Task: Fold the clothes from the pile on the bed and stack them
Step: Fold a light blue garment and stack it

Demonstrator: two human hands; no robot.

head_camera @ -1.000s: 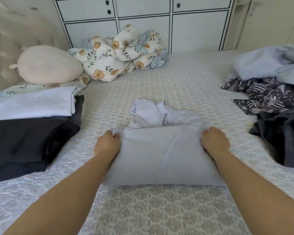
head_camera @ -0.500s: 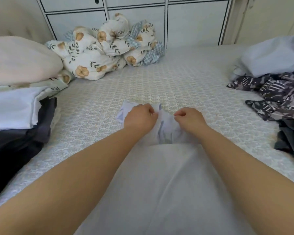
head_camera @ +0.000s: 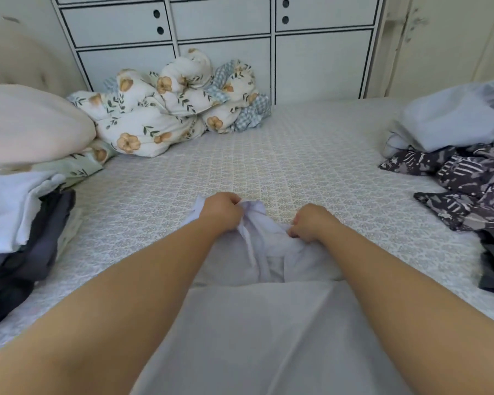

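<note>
Folding was mid-step: your left hand (head_camera: pixel 221 211) and right hand (head_camera: pixel 311 222) each had curled fingers bunched into the far end of the pale lavender garment (head_camera: pixel 264 323), which lay on the bed (head_camera: pixel 268 155) straight ahead of you, its near part already flat. Next, I judged, you needed to smooth that crumpled end and bring it over evenly. Open bedding lay beyond your hands, with the folded stack (head_camera: pixel 20 232) left and the unfolded pile (head_camera: pixel 468 172) right, both well apart.
</note>
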